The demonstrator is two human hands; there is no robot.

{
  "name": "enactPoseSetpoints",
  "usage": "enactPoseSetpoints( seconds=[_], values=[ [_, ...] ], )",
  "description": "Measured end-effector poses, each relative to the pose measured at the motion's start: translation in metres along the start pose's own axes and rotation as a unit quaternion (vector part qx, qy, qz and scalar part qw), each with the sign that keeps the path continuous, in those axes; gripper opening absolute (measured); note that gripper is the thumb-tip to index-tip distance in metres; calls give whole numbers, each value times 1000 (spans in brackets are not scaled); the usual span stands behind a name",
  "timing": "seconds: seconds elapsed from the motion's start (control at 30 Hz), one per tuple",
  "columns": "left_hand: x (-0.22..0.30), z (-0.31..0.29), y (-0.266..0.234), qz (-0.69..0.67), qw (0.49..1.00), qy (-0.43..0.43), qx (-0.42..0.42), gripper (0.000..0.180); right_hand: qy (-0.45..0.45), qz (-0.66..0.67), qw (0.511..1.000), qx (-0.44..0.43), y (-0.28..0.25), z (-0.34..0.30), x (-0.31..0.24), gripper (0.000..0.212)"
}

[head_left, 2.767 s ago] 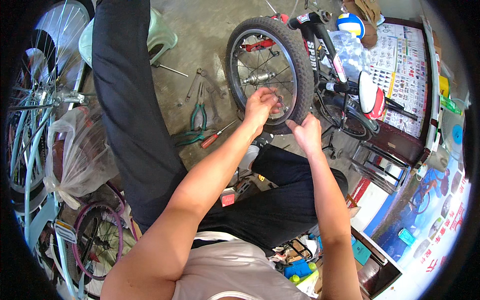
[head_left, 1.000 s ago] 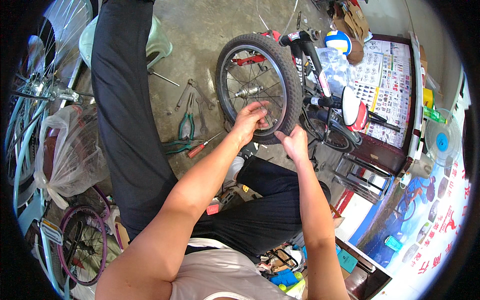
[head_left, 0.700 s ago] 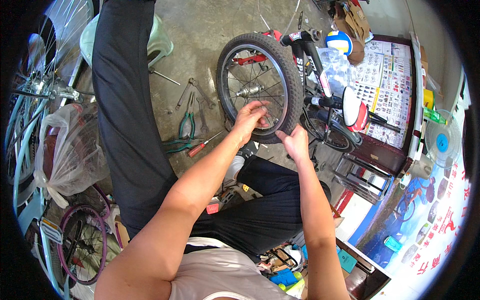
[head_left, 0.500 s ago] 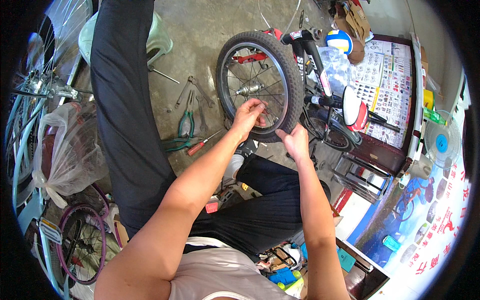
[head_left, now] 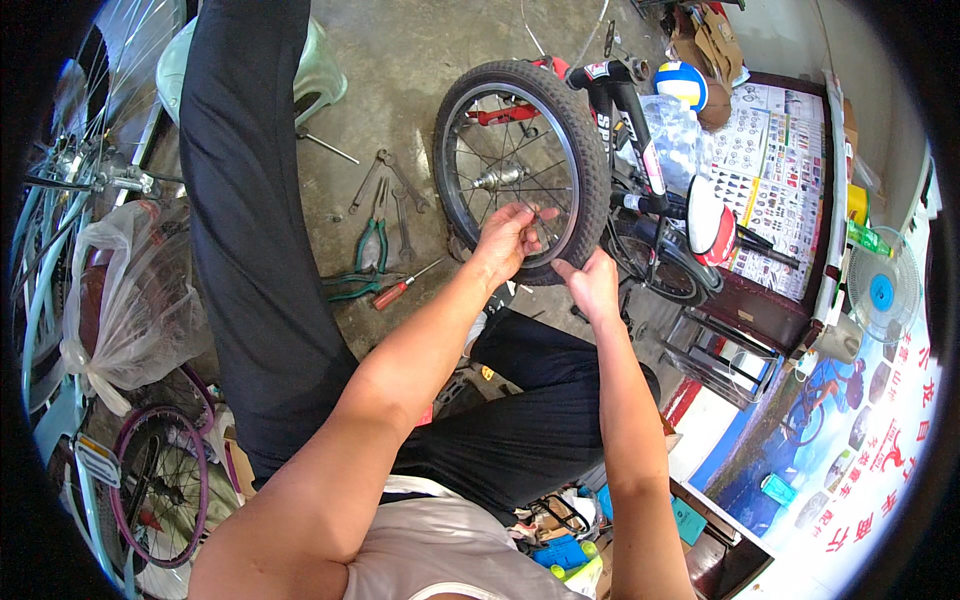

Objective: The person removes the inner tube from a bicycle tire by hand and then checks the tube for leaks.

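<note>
A small bicycle wheel [head_left: 455,190] with a black knobby tyre stands in front of me, its spokes and silver hub showing. My left hand [head_left: 510,240] reaches over the lower part of the rim, among the spokes. Its thumb and fingers are pinched together; what lies between them is too small to make out. At the lower right of the wheel, my right hand [head_left: 592,284] grips the tyre, thumb on the near side. Just right of the wheel lies a black and red bicycle frame [head_left: 635,135] with a white and red saddle [head_left: 712,220].
On the concrete floor to the left lie spanners [head_left: 403,228], green-handled pliers [head_left: 374,240] and a red-handled screwdriver [head_left: 395,293]. A pale green stool [head_left: 322,85] stands farther off. Blue bicycle parts [head_left: 50,280] crowd the left side; a dark cabinet [head_left: 765,300] borders the right.
My left hand has shifted slightly to the right and down along the inside of the rim. The right hand keeps its grip on the tyre, and the wheel looks almost still.
</note>
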State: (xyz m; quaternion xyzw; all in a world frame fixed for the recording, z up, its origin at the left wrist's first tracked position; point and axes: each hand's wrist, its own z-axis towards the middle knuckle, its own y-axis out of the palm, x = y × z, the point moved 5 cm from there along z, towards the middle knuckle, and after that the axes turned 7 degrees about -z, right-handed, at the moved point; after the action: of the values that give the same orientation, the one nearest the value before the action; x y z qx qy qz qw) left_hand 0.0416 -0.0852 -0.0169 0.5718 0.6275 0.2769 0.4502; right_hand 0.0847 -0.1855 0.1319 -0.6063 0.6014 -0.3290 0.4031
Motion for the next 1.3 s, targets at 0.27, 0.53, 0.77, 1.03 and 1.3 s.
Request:
enactPoseSetpoints(
  seconds=[0.27, 0.53, 0.77, 1.03, 1.3],
  values=[
    [-12, -2, 0, 36, 997, 50, 39, 19, 1, 10, 1000, -8, 5, 1, 6, 38],
    [5, -12, 10, 112, 993, 48, -4, 31, -6, 3, 1000, 2, 4, 2, 7, 39],
    [13, -20, 19, 82, 997, -8, 7, 32, -27, 14, 999, 12, 2, -2, 3, 37],
    [13, -9, 13, 76, 994, -45, 56, 24, -8, 5, 1000, 9, -3, -4, -7, 36],
    [19, -3, 18, 81, 991, -66, 79, 19, 4, 3, 1000, 3, -3, -2, -3, 38]
  ],
)
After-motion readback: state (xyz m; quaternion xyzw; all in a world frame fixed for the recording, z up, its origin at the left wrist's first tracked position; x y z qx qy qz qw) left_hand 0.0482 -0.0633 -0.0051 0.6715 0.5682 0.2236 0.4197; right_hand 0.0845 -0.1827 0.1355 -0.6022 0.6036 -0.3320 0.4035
